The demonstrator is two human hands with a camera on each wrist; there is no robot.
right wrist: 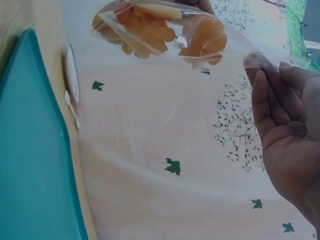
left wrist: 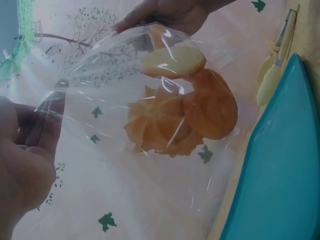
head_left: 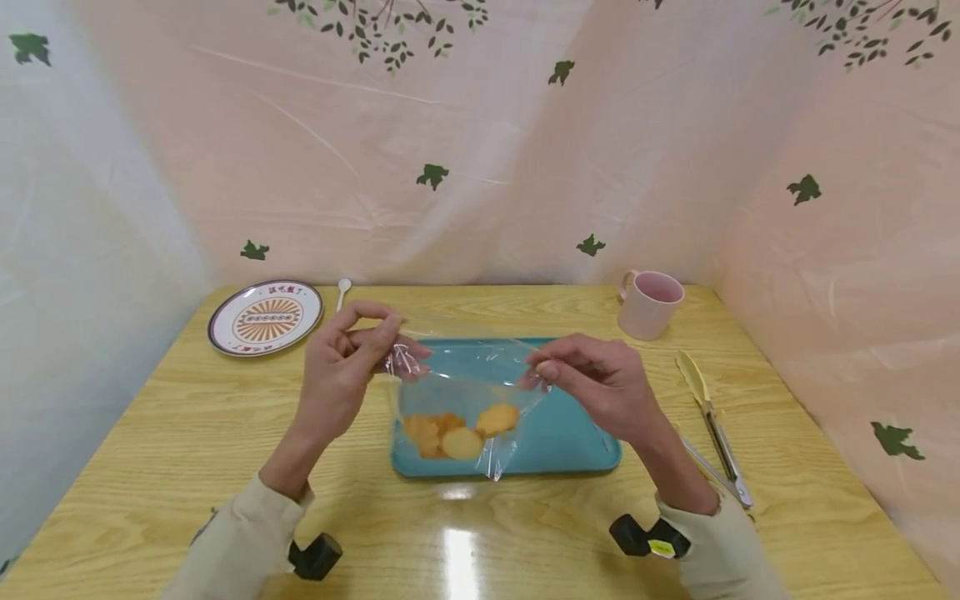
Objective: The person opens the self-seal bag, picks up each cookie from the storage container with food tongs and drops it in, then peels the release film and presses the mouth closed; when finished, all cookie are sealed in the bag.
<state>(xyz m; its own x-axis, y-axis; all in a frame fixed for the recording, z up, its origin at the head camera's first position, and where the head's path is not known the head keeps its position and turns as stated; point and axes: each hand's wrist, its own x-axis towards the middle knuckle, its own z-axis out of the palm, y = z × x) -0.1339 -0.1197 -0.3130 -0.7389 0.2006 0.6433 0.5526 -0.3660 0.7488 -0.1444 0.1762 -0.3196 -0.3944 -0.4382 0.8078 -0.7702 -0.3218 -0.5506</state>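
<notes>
A clear plastic bag (head_left: 493, 461) hangs over the teal tray (head_left: 573, 433), stretched between both hands. My left hand (head_left: 337, 375) pinches its upper left edge between thumb and fingers, where the film bunches up. At the opposite upper corner, my right hand (head_left: 611, 383) pinches the film in the same way. Several golden-brown cookies (head_left: 461, 443) lie in the bottom of the bag, mostly toward its left side. In the left wrist view, one is a ridged, flower-like cookie (left wrist: 155, 122) and another is a pale oval cookie (left wrist: 175, 61).
Behind the left hand lie a patterned plate (head_left: 266, 318) and a small white spoon (head_left: 343, 292). A pink mug (head_left: 649, 307) stands at the back right. Tongs with yellow tips (head_left: 716, 433) lie right of the tray. Patterned cloth (head_left: 487, 208) walls the wooden table (head_left: 360, 517).
</notes>
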